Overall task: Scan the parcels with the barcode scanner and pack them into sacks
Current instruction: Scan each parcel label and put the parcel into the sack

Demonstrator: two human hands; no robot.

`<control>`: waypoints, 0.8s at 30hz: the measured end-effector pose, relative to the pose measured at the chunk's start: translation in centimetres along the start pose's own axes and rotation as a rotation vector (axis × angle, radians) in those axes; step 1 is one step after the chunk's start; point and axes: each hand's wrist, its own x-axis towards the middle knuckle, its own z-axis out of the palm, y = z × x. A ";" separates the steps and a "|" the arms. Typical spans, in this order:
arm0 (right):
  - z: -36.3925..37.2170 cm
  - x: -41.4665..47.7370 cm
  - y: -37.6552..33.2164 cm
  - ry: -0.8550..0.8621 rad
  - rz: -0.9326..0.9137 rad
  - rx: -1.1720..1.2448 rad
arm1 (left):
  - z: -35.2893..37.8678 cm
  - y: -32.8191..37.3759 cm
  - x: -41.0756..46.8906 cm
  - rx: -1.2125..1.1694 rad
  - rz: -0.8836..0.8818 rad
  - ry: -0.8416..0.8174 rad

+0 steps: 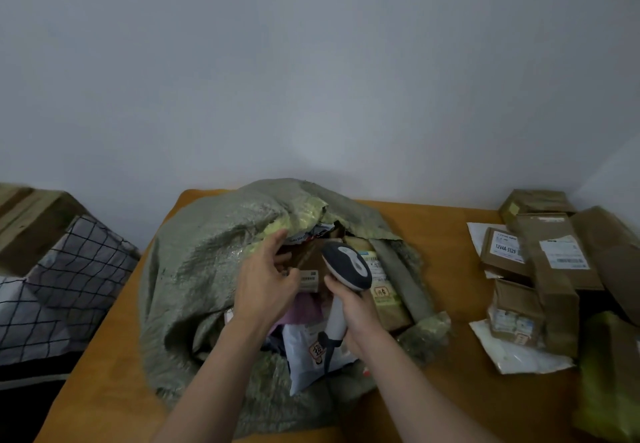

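Observation:
A green woven sack (204, 269) lies open on the orange table (446, 234), filled with several parcels. My right hand (353, 314) grips the white handle of a barcode scanner (346, 266), whose dark head points down into the sack. My left hand (266, 279) is over the sack's mouth and pinches a small brown parcel (308, 278) by its white label, just left of the scanner head. A white plastic mailer (308, 352) and a long brown box (384, 297) lie inside the sack below and right of my hands.
A pile of brown cardboard parcels (550, 262) and white mailers (516, 356) covers the table's right side. Another green sack (609, 380) sits at the right edge. Left of the table are a checked cloth (69, 279) and cardboard boxes (27, 220). A plain wall stands behind.

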 end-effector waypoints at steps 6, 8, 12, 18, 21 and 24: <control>-3.4 -0.9 -0.6 0.057 0.027 0.040 | 2.1 1.0 -0.9 0.011 0.006 -0.075; -5.2 -1.4 -0.8 0.080 0.049 0.104 | 3.4 2.0 -1.3 0.008 0.022 -0.109; -10.1 -2.6 -1.6 0.117 0.025 0.154 | 7.6 4.4 -2.1 -0.015 0.059 -0.195; -20.0 -4.8 -3.3 0.211 -0.064 0.227 | 15.9 8.8 -3.8 0.001 0.115 -0.336; -25.2 -5.7 -3.8 0.318 -0.082 0.242 | 21.1 11.3 -4.8 0.038 0.180 -0.448; -30.2 -6.5 -3.9 0.393 -0.086 0.288 | 26.6 13.9 -5.3 0.145 0.245 -0.562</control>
